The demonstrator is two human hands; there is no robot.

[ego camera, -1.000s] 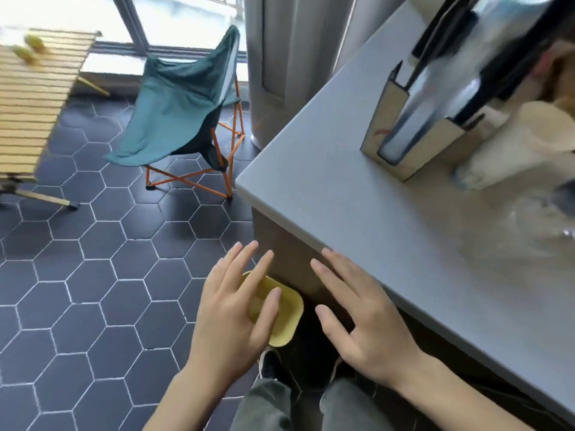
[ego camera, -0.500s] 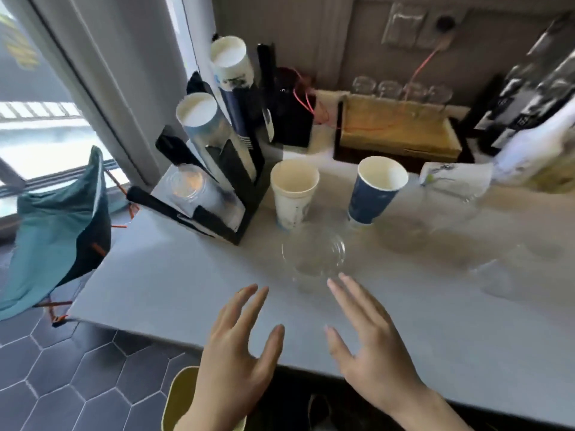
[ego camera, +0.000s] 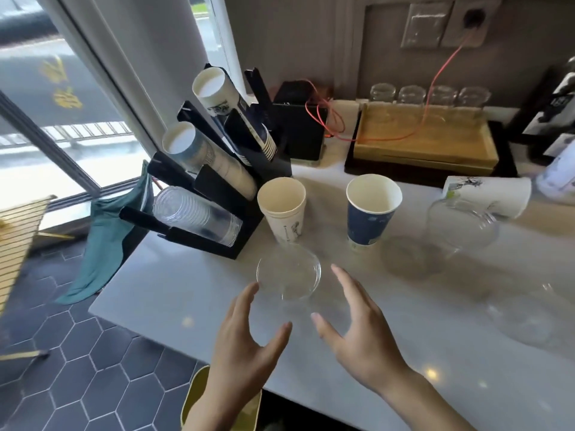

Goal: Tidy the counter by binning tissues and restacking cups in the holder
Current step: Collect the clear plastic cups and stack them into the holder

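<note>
Both grips spread, empty, flanking upright clear cup (ego camera: 288, 272), mouth up, on counter (ego camera: 174, 287).

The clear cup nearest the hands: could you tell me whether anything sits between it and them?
Nothing visible does. The clear cup stands upright on bare counter, with the left hand and right hand open either side, not touching.

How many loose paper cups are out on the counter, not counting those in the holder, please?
3: a cream cup upright beside the holder, a blue cup upright mid-counter, and a white printed cup lying on its side farther right. Others may sit beyond the frame.
</note>
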